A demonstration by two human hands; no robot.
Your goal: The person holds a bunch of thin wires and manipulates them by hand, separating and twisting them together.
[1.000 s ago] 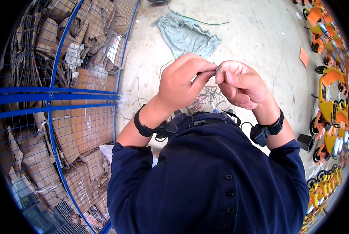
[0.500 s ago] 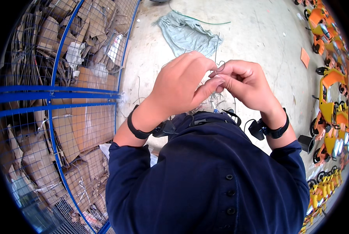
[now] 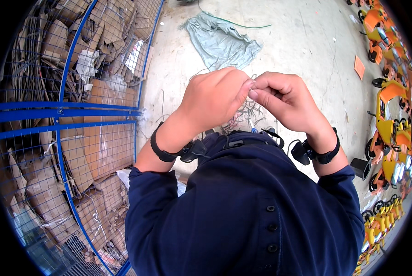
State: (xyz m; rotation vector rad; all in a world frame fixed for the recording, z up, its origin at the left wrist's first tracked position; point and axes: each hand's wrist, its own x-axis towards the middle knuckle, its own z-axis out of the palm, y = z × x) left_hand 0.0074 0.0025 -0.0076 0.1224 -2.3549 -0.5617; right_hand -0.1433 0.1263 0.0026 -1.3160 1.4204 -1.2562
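My left hand [image 3: 215, 99] and my right hand [image 3: 286, 99] meet in front of my body, their thumbs and forefingers pinched together at the tips. Between them is a thin wire, mostly covered by the fingers; only a tiny bit shows at the fingertips. Below the hands, a tangle of loose thin wires [image 3: 248, 114] lies on the floor, partly hidden by my left hand. A dark strap with a small black device sits on each of my wrists.
A blue mesh cage [image 3: 61, 110] full of flattened cardboard stands on the left. A grey-green cloth sack [image 3: 222, 43] lies on the concrete ahead, beside a green strand [image 3: 247, 26]. Rows of yellow and orange wheeled toys [image 3: 390, 108] line the right, near an orange flat piece [image 3: 359, 67].
The wire's dark end, which stuck up with a small curl above the fingers, no longer shows there. Both hands have shifted slightly left, and the left hand's fingers have closed in toward the right.
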